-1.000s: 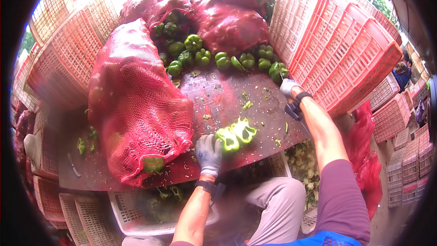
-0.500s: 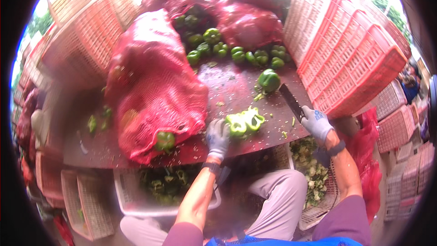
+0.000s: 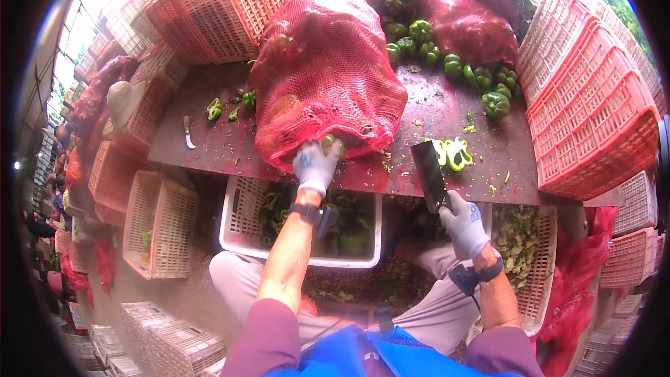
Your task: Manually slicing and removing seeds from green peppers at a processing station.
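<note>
In a light glove, my left hand [image 3: 316,166] reaches into the mouth of a red mesh sack [image 3: 328,63]. Its fingers close round a green bell pepper [image 3: 331,144] at the opening. My right hand [image 3: 464,225], gloved too, grips the handle of a broad dark-bladed knife [image 3: 428,173], its blade pointing up and away over the table's front edge. Just behind the blade lies a cut pepper [image 3: 457,154] with its pale inside showing, partly hidden by it. A whole pepper [image 3: 495,105] rests farther back on the right.
Under the table edge stand a white crate [image 3: 300,259] of pepper pieces and another crate [image 3: 546,251] of pale trimmings. Tall red crates [image 3: 593,98] flank the table's right. A small curved knife [image 3: 188,132] lies at left; more peppers [image 3: 421,31] spill from sacks behind.
My left hand has left the cut pepper and gone to the pepper in the sack's mouth. My right hand has drawn the knife back nearer me. The view has shifted left.
</note>
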`<state>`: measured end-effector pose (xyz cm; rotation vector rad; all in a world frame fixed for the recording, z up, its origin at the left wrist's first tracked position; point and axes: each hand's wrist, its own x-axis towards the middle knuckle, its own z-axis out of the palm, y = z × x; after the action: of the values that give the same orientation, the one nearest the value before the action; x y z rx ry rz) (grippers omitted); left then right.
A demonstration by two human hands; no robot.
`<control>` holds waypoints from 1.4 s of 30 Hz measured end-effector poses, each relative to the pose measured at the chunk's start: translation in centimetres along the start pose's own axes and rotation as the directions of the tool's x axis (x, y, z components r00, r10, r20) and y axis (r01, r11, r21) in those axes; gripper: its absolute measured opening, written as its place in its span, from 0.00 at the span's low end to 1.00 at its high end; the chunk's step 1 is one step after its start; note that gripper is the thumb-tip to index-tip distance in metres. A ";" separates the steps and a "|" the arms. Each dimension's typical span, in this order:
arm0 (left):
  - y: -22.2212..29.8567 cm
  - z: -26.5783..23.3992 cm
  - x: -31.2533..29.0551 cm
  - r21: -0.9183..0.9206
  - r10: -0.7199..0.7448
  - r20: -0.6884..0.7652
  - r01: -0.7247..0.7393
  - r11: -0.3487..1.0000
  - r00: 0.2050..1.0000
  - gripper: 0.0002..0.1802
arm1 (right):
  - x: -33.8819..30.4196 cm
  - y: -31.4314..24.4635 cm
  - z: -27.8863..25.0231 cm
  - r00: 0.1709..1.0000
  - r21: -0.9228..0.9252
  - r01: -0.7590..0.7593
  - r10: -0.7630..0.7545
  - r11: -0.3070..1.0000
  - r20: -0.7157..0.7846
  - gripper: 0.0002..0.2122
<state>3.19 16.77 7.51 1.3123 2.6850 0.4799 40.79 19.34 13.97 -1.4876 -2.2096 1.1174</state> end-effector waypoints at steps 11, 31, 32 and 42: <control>6.4 5.6 -7.0 -0.447 0.198 0.043 -0.159 0.880 0.979 0.35 | -2.4 1.5 3.1 0.996 -0.092 -0.067 0.061 0.994 -0.066 0.12; 13.8 8.2 -7.4 -0.234 0.129 0.072 -0.109 0.966 0.989 0.27 | 3.9 -0.6 5.8 0.986 -0.121 -0.167 0.167 0.979 -0.008 0.13; 13.9 8.1 -7.2 -0.239 0.129 0.072 -0.108 0.965 0.989 0.27 | 4.8 -0.7 5.3 0.990 -0.138 -0.137 0.142 0.981 0.022 0.14; 11.4 10.7 -4.9 -0.434 0.200 -0.305 -0.322 0.841 0.931 0.32 | 10.5 -0.9 5.5 0.989 -0.234 -0.086 0.111 0.969 0.096 0.19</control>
<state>17.33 21.95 1.01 1.5406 2.3182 1.3274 32.29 25.86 8.79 -1.6819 -2.4332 1.0224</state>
